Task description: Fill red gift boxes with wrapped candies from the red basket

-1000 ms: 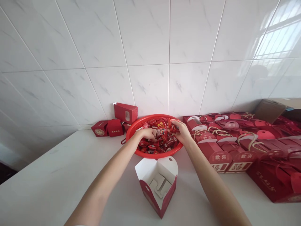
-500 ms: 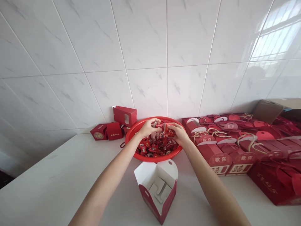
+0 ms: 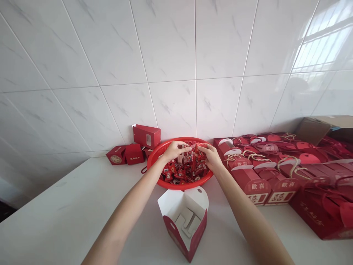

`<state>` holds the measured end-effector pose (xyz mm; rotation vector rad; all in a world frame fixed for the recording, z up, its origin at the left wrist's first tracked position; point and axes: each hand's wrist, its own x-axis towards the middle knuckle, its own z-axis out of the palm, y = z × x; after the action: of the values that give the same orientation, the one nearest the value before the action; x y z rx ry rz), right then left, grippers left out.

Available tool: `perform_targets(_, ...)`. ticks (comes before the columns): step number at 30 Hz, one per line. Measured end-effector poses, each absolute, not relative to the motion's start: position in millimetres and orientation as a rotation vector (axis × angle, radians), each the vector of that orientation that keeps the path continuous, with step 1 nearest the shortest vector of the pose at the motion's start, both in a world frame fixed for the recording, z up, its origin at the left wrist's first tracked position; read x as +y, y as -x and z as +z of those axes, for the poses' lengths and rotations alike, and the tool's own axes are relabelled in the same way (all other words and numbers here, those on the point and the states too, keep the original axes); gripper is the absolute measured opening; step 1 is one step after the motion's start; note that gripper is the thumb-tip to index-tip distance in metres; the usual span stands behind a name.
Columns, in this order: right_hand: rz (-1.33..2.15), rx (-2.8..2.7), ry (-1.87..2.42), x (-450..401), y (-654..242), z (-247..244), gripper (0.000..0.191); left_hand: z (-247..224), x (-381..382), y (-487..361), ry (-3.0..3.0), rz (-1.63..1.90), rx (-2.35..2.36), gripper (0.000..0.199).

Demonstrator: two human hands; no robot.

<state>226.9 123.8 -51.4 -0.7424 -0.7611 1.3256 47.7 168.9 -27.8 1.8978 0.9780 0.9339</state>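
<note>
Both my hands are over a red plastic basket [image 3: 182, 186] heaped with wrapped candies [image 3: 182, 172]. My left hand [image 3: 176, 150], at the basket's upper middle, pinches a red-wrapped candy between thumb and fingers. Just to its right, my right hand [image 3: 211, 154] has its fingers closed on another red-wrapped candy [image 3: 199, 148]. The fingertips of the two hands are close together. In front of the basket stands an open gift box [image 3: 185, 224], white inside and dark red outside, with its top flaps up and only its folded base showing within.
Several closed red gift boxes [image 3: 256, 180] with rope handles crowd the counter [image 3: 68, 206] on the right. A brown cardboard box [image 3: 314, 129] is behind them. Small red boxes [image 3: 134, 153] stand at the left by the tiled wall [image 3: 171, 106].
My fingers have shifted slightly over the basket, the left fingers closing more around the candy. The gift box and the basket stay in place.
</note>
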Motion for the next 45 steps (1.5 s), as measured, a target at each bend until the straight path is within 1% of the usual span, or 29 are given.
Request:
perform_targets(6, 1.317, -0.779, 0.692, 116, -229, -45, 0.035, -23, 165, -50, -1.745, 1.132, 0.906, 0.044)
perform_targets(10, 1.32, -0.831, 0.656, 103, -229, -29, 0.037, -17, 139, -51, -1.685, 1.339, 0.945, 0.039)
perform_targets(13, 1.337, -0.948, 0.61, 89, -225, -12, 0.037, -14, 112, -51, -1.541, 1.589, 0.931, 0.032)
perform_targets(16, 1.335, -1.08, 0.575, 71, -222, 3, 0.032, -10, 87, -47, -1.372, 1.657, 0.81, 0.027)
perform_targets(19, 1.303, -1.231, 0.567, 54, -226, 14, 0.027, -6, 68, -38, -1.316, 1.54, 0.729, 0.03)
perform_targets(23, 1.249, -1.539, 0.612, 32, -240, 26, 0.021, 0, 50, -20, -1.404, 1.403, 0.716, 0.035)
perform_targets(26, 1.248, -1.841, 0.67, 20, -245, 32, 0.019, 6, 43, -9, -1.475, 1.376, 0.772, 0.037)
perform_targets(30, 1.116, -2.096, 0.75, 13, -239, 33, 0.02, 13, 38, 1, -1.675, 1.284, 0.901, 0.034)
perform_targets(32, 1.06, -2.165, 0.761, 13, -235, 30, 0.019, 16, 33, 4, -1.849, 1.102, 0.966, 0.033)
perform_targets(34, 1.037, -2.277, 0.769, 14, -232, 27, 0.02, 19, 27, 6, -2.038, 0.805, 1.014, 0.031)
perform_targets(38, 0.96, -2.566, 0.789, 11, -226, 22, 0.031, 22, 14, 6, -2.277, 0.212, 1.127, 0.026)
perform_targets(40, 0.864, -2.619, 0.81, 8, -223, 21, 0.031, 23, 9, 4, -2.314, 0.082, 1.179, 0.024)
perform_targets(42, 0.79, -2.63, 0.827, 7, -219, 18, 0.024, 24, 6, 2, -2.322, 0.043, 1.191, 0.022)
perform_targets(45, 0.773, -2.656, 0.773, 9, -213, 13, 0.022, 23, 3, 1, -2.314, -0.02, 1.217, 0.024)
